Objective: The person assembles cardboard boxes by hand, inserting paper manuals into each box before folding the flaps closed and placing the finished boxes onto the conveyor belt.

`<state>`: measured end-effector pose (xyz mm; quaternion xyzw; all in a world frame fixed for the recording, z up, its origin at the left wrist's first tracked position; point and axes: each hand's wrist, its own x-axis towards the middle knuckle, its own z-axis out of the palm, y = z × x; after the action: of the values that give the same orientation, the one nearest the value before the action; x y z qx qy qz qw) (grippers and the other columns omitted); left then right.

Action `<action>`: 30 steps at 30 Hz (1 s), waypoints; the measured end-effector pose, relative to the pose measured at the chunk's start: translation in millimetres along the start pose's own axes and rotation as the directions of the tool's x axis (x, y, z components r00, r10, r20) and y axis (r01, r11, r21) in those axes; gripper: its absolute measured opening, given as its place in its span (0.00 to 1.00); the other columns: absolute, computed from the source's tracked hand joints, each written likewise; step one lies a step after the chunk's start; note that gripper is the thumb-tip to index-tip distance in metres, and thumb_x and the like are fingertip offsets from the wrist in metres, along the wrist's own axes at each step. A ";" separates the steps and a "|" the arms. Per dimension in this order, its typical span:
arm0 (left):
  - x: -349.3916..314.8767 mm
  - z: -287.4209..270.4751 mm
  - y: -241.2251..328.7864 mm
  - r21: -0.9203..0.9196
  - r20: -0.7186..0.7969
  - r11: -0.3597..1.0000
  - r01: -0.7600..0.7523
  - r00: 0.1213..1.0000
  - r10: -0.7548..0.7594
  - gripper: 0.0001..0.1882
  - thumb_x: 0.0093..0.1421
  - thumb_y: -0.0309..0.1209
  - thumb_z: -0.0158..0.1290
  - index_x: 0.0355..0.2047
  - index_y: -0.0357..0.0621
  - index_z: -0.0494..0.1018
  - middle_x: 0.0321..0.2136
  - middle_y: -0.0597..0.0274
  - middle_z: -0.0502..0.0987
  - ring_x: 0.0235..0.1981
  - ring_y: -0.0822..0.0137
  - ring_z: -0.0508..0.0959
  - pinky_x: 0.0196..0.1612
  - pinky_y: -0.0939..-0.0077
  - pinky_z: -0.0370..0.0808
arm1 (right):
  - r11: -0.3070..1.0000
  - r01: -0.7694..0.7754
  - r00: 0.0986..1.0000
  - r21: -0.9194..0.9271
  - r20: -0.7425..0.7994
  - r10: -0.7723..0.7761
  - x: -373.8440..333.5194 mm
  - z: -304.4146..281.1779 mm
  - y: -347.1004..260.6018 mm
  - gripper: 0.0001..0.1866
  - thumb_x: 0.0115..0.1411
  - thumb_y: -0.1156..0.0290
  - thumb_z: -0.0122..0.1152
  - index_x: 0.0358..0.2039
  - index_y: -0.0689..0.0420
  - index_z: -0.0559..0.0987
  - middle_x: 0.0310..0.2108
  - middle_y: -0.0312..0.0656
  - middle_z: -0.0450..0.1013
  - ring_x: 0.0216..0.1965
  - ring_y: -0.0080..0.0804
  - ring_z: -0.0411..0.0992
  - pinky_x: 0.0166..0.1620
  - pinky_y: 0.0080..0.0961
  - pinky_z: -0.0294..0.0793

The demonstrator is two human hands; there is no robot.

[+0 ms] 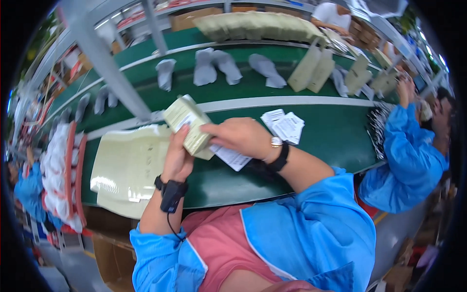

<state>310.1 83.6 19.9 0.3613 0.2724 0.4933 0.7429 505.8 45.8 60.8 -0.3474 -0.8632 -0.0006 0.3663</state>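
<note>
Your left hand (pixel 177 158) has its grip closed around a pale yellow-green flat carton (pixel 188 124), fingers wrapped on its lower left side, holding it tilted above the green counter (pixel 335 136). Your right hand (pixel 241 136) comes over from the right and grips the same carton on its right edge, thumb and fingers pinched on it, with a white printed leaflet (pixel 231 156) showing just under that hand; whether the fingers also hold the leaflet you cannot tell from here. Just left of your left hand, a stack of flattened pale cartons (pixel 129 168) lies on the counter, its near edge hanging over the counter's front lip. To the right of your right hand, a small pile of white leaflets (pixel 284 125) rests near the white rail (pixel 292 103) that divides the counter from the conveyor belt (pixel 243 82) behind. Between the leaflets and the black bundle (pixel 378 127) at the far right lies open green surface. On the belt sit grey shoe pieces (pixel 214 65) and upright pale paper bags (pixel 311 70). A co-worker's blue sleeve (pixel 406 155) crowds the counter's right end.
</note>
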 end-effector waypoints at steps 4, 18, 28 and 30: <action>7.6 18.9 -5.2 0.049 -0.058 0.998 0.039 0.998 -0.036 0.26 0.62 0.40 0.49 0.56 0.41 0.59 0.48 0.57 0.71 0.48 0.64 0.74 0.50 0.69 0.72 | 0.989 0.051 0.998 -0.140 -0.028 -0.056 -7.2 -6.9 22.2 0.19 0.54 0.70 0.57 0.48 0.45 0.73 0.22 0.34 0.70 0.24 0.35 0.71 0.25 0.30 0.70; 53.5 25.6 -55.1 0.153 -0.144 0.977 -0.148 0.975 0.170 0.29 0.60 0.33 0.51 0.59 0.41 0.54 0.53 0.57 0.66 0.53 0.63 0.69 0.55 0.69 0.66 | 0.987 0.050 0.990 0.153 -0.140 -0.028 -25.0 -36.6 91.8 0.19 0.52 0.71 0.58 0.47 0.47 0.74 0.27 0.37 0.72 0.29 0.36 0.73 0.30 0.27 0.70; 61.1 20.4 -72.7 0.642 0.167 0.714 -0.278 0.960 0.223 0.42 0.40 0.16 0.60 0.57 0.41 0.57 0.51 0.58 0.65 0.52 0.62 0.66 0.58 0.70 0.60 | 0.995 0.100 0.812 -0.021 -0.577 -0.093 -22.9 -75.4 111.1 0.19 0.47 0.84 0.58 0.40 0.53 0.78 0.37 0.38 0.75 0.39 0.39 0.71 0.43 0.33 0.69; 60.1 16.3 -72.0 0.645 0.175 0.711 -0.281 0.960 0.220 0.43 0.40 0.16 0.60 0.58 0.41 0.55 0.51 0.59 0.66 0.53 0.63 0.66 0.57 0.70 0.62 | 0.988 0.088 0.824 -0.127 -0.549 -0.144 -20.7 -73.4 109.6 0.19 0.47 0.84 0.58 0.40 0.54 0.78 0.37 0.37 0.75 0.40 0.39 0.70 0.44 0.34 0.69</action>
<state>383.0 116.9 -31.4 0.6558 0.3462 0.4441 0.5027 628.1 97.7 73.6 -0.2963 -0.7378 -0.1653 0.5835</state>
